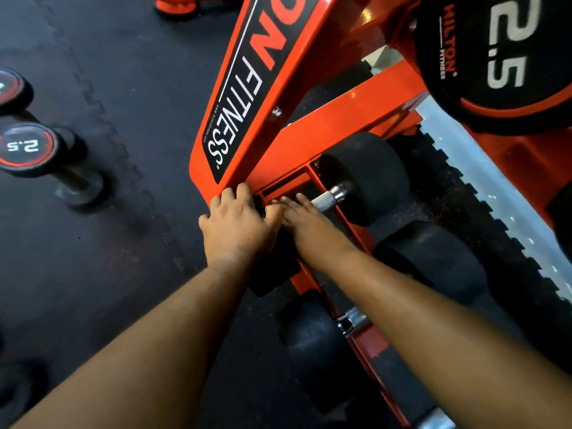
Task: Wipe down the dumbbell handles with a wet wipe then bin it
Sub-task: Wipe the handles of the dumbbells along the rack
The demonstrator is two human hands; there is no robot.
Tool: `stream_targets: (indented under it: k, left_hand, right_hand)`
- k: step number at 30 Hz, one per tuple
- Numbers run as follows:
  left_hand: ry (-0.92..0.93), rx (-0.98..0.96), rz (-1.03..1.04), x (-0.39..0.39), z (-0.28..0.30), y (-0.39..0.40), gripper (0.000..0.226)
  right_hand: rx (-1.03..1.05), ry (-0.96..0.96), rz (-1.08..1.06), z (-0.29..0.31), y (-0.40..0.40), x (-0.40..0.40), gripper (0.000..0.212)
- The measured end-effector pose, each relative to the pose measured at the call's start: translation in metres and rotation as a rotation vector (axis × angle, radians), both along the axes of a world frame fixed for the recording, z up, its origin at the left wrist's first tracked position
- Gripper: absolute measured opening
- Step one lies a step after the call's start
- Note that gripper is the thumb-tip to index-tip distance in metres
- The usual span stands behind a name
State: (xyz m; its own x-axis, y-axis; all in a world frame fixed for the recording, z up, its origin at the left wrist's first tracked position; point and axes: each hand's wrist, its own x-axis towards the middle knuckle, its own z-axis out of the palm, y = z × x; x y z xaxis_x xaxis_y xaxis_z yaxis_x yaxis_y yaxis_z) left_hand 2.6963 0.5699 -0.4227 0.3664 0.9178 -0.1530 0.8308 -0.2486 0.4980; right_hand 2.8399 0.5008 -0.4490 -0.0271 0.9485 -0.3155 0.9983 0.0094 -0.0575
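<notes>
Both hands are working at the lowest tier of the orange rack (349,106), where a dumbbell is lying across the rails. The left hand (235,221) is curling its fingers over the near black head of this dumbbell (272,261), so its grip is holding that head. The right hand (305,221) is reaching with nearly straight fingers along the knurled steel handle (325,201), and its grip is looking flat and not closed. The wet wipe is possibly lying under these fingers, but the picture is blurred there and I cannot tell. If no wipe is under them, only bare skin is rubbing the handle and nothing is getting cleaned. The fingers are also sitting between the handle and the orange rail, so a rolling dumbbell could be pinching them. The next dumbbell handle (353,323) is waiting nearer to the person, partly behind the right forearm.
</notes>
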Motion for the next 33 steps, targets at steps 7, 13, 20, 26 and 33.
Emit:
stream_targets:
  k: [7, 13, 20, 26, 33]
  left_hand:
    - [0.041, -0.011, -0.038, -0.009, 0.003, -0.014, 0.05]
    - [-0.079, -0.064, -0.226, -0.052, 0.022, -0.164, 0.051]
    - [-0.044, -0.256, 0.084, -0.014, 0.003, -0.219, 0.077]
    - [-0.005, -0.068, 0.087, -0.012, -0.011, -0.225, 0.071]
    - [-0.035, -0.018, 0.084, -0.014, -0.017, -0.225, 0.071]
  right_hand:
    - [0.16, 0.276, -0.289, 0.031, -0.092, -0.008, 0.039]
    - [0.079, 0.263, -0.356, 0.057, -0.178, -0.021, 0.03]
    - [-0.106, -0.107, 0.095, 0.029, -0.214, -0.005, 0.067]
    - [-0.151, -0.208, 0.072, 0.019, -0.181, -0.016, 0.033]
    - [-0.046, -0.228, 0.038, 0.002, -0.197, -0.013, 0.035]
